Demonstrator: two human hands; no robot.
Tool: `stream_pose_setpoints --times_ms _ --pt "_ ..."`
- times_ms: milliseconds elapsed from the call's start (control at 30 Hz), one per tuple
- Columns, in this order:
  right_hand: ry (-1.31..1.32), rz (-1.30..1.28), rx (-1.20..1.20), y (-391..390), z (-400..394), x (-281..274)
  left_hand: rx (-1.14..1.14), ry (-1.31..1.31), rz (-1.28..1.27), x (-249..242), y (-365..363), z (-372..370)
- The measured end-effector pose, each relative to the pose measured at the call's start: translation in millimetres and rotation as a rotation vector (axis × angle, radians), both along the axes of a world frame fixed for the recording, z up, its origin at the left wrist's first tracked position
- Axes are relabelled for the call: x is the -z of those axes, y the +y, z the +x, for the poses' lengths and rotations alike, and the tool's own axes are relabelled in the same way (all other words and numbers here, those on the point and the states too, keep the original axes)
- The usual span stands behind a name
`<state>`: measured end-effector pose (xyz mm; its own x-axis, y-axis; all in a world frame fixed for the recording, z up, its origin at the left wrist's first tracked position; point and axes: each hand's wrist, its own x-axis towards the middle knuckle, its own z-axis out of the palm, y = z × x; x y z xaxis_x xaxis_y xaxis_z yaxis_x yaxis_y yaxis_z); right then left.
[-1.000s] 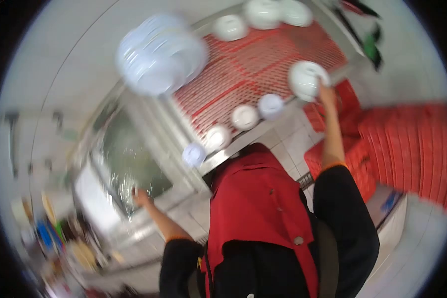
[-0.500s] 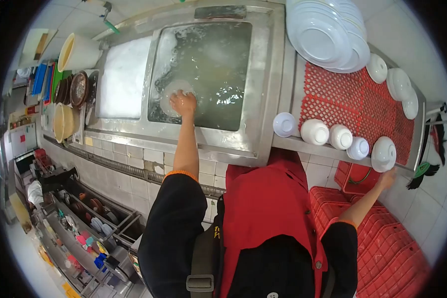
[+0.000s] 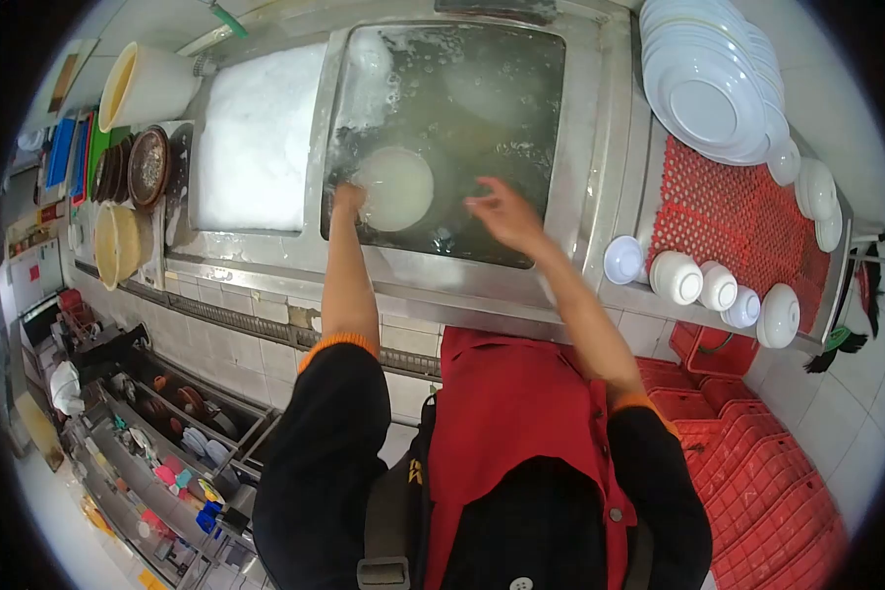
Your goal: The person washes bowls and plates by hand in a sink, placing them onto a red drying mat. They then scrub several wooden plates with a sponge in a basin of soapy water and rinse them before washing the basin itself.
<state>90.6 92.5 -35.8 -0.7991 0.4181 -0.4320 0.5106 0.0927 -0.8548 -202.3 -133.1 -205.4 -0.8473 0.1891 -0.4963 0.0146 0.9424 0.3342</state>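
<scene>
A round white plate (image 3: 399,190) is at the surface of the cloudy water in the sink basin (image 3: 501,258). My left hand (image 3: 347,201) is closed at the plate's left rim, its fingertips partly hidden by the plate and water. Over the right part of the water is my right hand (image 3: 506,213), fingers apart, holding nothing and slightly blurred. It is apart from the plate.
Foam fills the left basin (image 3: 256,143). Right of the sink, a stack of white plates (image 3: 703,103) and several bowls (image 3: 677,278) stand on and around a red perforated mat (image 3: 723,221). Red crates (image 3: 757,472) are below. Buckets (image 3: 157,88) stand far left.
My right hand has left the bowl at the counter's right edge and come over the sink. My left hand has shifted to the plate's left rim, and the plate shows more clearly.
</scene>
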Motion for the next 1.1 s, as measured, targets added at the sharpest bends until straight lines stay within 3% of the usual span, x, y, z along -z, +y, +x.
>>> stream_pose_setpoints --times_ms 67,167,200,267,300,367,400,433,467,500,533,567,600,633,700,800,867,1000,1100 --pt "-0.063 -0.124 0.029 -33 -53 37 0.33 0.127 -0.16 -16 2 8" --pt "-0.371 0.135 -0.056 -60 -94 64 0.172 -0.084 0.054 -66 8 31" --pt "-0.226 0.178 -0.104 -64 -93 86 0.044 -0.2 0.149 -96 17 42" --pt "0.05 0.656 -0.17 -77 -80 51 -0.214 -0.437 0.334 -150 31 61" --pt "0.193 0.898 -0.201 -80 -74 35 -0.235 -0.513 0.388 -149 26 58" --pt "0.415 0.688 -0.321 -91 -72 49 -0.248 -0.684 0.503 -146 20 44" --pt "0.303 0.364 -0.299 -104 -83 46 -0.19 -0.716 0.472 -130 12 36" --pt "0.153 0.099 -0.159 -89 -79 46 -0.265 -0.854 0.515 -159 22 44" --pt "0.187 0.074 -0.004 -88 -84 41 -0.292 -0.709 0.461 -174 23 51" --pt "0.252 0.08 0.08 -80 -88 35 -0.333 -0.756 0.491 -169 23 42" --pt "0.283 -0.138 0.141 -70 -93 18 -0.31 -0.668 0.495 -147 14 28" --pt "0.224 -0.083 0.299 -77 -112 56 -0.345 -0.606 0.56 -147 24 36" --pt "0.288 -0.373 0.307 -55 -98 -9 -0.217 -0.675 0.717 -54 -3 -1" --pt "0.429 -0.606 0.371 -50 -97 -18 -0.056 -0.418 0.49 -47 0 8" --pt "0.586 -0.736 0.422 -30 -83 -62 0.172 -0.448 0.289 4 -21 -9" --pt "0.87 -0.879 0.491 18 -28 -105 0.197 -0.341 0.054 14 -10 16" --pt "0.954 -0.815 0.583 56 19 -145 0.163 -0.336 0.0 10 -8 18" --pt "1.243 -0.488 0.844 124 130 -191 0.115 -0.342 -0.026 -6 3 23" --pt "1.271 -0.261 1.039 172 229 -197 0.088 -0.333 -0.036 -16 10 29"
